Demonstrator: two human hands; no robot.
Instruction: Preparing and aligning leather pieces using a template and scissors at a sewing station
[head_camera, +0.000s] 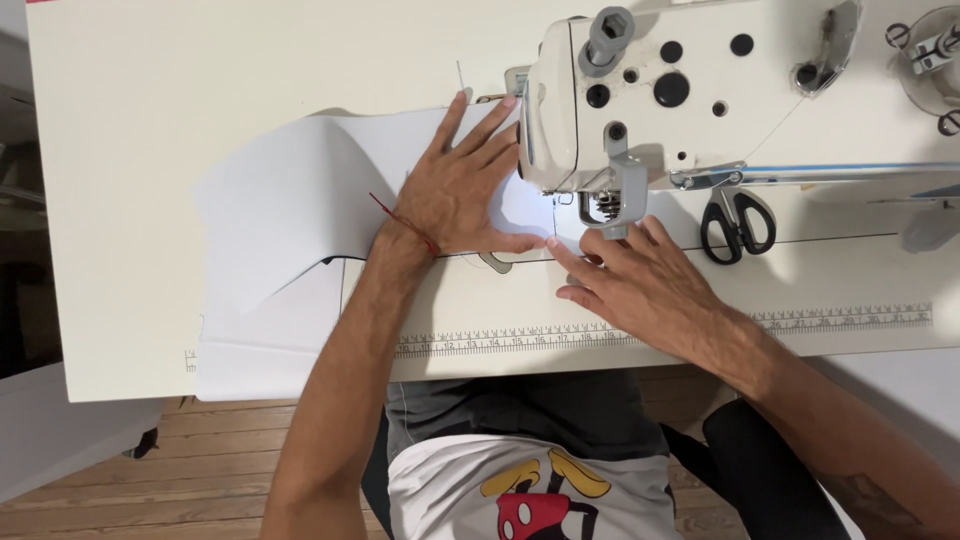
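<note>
The needle itself is hard to make out: the head of the sewing machine (640, 90) overhangs it, and only the metal presser foot (603, 205) shows, lit, just beyond your right fingertips. The white fabric (300, 200) is partly hidden under your left hand (455, 185) and under the machine head, and its near-left corner hangs over the edge of the table (130, 200). Your left hand lies flat on the fabric, fingers spread wide and pointing away from you toward the machine, holding nothing, only pressing. Your right hand (640, 285) rests low on the table, fingers stretched out close together, tips touching the fabric edge just before the foot; it grips nothing. The fabric's long axis runs left to right, from beyond your left wrist to the foot. Black-handled scissors (737, 222) lie just beyond your right knuckles, and a printed ruler (500, 342) runs along the table below both wrists
</note>
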